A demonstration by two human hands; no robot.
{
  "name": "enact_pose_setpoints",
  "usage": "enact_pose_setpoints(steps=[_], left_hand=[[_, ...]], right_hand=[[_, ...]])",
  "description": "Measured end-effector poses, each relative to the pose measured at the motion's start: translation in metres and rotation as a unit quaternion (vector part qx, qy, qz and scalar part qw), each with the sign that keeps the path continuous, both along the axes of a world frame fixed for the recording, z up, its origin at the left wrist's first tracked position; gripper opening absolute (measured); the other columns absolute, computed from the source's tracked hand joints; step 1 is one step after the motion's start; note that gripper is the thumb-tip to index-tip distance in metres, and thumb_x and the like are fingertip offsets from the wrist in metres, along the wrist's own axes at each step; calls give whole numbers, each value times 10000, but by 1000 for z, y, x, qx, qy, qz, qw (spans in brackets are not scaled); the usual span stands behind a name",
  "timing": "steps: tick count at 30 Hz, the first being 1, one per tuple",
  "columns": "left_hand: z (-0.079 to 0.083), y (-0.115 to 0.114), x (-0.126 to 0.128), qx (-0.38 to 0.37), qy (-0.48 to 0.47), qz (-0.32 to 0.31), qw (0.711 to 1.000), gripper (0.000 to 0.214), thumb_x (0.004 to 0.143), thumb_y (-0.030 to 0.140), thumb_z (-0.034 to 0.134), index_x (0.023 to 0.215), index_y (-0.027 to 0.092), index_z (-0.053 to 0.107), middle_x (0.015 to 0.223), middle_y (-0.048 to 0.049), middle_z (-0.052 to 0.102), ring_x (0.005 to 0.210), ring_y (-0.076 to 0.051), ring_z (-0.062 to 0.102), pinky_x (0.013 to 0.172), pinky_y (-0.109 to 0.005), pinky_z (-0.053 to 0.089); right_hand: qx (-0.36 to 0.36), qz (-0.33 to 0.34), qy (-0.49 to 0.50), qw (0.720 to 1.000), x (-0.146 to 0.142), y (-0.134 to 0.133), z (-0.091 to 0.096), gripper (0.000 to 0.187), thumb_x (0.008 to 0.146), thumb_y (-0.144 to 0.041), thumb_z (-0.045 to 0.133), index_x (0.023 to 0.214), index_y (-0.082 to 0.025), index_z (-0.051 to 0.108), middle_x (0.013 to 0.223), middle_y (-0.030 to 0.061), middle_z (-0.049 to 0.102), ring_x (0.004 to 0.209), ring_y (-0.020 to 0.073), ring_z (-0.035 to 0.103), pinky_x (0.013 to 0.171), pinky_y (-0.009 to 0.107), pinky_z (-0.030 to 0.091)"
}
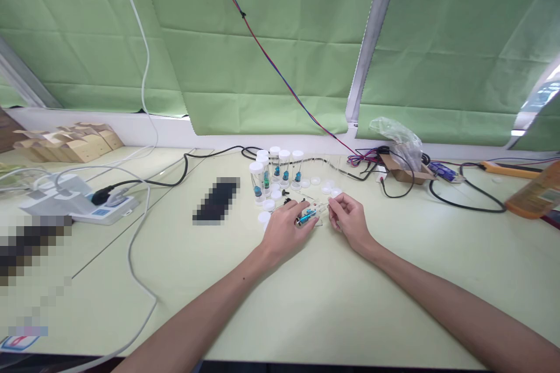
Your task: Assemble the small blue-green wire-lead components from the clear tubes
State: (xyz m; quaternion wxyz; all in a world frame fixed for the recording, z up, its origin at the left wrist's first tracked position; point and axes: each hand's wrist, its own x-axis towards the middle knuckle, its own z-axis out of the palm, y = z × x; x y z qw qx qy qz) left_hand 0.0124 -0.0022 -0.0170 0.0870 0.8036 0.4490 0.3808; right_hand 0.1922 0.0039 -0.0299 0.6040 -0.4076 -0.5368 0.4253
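Observation:
My left hand (286, 226) is curled around a small clear piece with a bright blue part (307, 217) in it, held low over the table. Just to its right, my right hand (349, 217) has its thumb and fingertips pinched at the clear piece's right end; what they grip is too small to make out. Behind my left hand stand several clear vials (297, 170) with white caps and blue-green parts inside. White round caps (268, 205) lie around them, and small black pieces (286, 193) sit beside my left fingers.
A dark blurred-out rectangle (216, 201) lies left of the vials. A white power strip (102, 210) with cables is further left, near cardboard pieces (74, 143). At right are a cardboard box (409, 173) with a plastic bag (398, 140), coiled wires and an orange bottle (536, 192).

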Motion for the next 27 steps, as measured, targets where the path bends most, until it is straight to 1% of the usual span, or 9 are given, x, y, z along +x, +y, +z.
enact_pose_setpoints(steps=[6, 10, 14, 19, 22, 27], left_hand=[[1, 1, 0, -3, 5, 0, 1000, 283, 834, 334, 645, 1078, 194, 681, 776, -19, 619, 674, -140, 564, 598, -255, 412], [0, 2, -2, 6, 12, -13, 1000, 291, 840, 343, 639, 1088, 195, 678, 792, -23, 628, 692, -145, 574, 622, -260, 429], [-1, 3, -4, 18, 32, -15, 999, 299, 860, 358, 618, 1108, 200, 668, 829, -31, 644, 724, -155, 593, 643, -268, 439], [0, 5, -5, 12, 54, -9, 998, 322, 865, 387, 617, 1135, 215, 655, 889, -31, 651, 758, -158, 615, 650, -265, 447], [0, 7, -7, 21, 59, -5, 998, 329, 866, 395, 621, 1148, 229, 650, 934, -31, 654, 769, -156, 622, 644, -262, 446], [0, 11, -11, 35, 69, -4, 997, 341, 879, 400, 606, 1178, 239, 638, 944, -31, 640, 751, -155, 611, 630, -263, 440]], right_hand=[[-6, 6, -3, 1000, 1, -1, 1, 352, 843, -433, 660, 664, -194, 473, 512, -57, 507, 350, 65, 426, 342, 197, 291], [-4, 16, -8, 1000, 0, -1, 1, 348, 837, -434, 667, 671, -192, 479, 519, -57, 509, 355, 63, 429, 339, 192, 298], [-13, 21, -7, 1000, -1, 0, 0, 357, 821, -448, 679, 671, -191, 482, 516, -58, 508, 345, 61, 424, 320, 186, 282], [-23, 34, 11, 999, 0, 2, -2, 357, 809, -453, 690, 671, -189, 494, 520, -59, 520, 335, 63, 432, 306, 185, 275], [-47, 58, 41, 996, 2, 5, -3, 352, 792, -445, 708, 669, -184, 507, 534, -56, 537, 332, 63, 437, 304, 186, 277], [-92, 128, 94, 983, 5, 9, -3, 327, 764, -428, 740, 694, -174, 546, 582, -46, 569, 370, 66, 466, 327, 188, 310]])
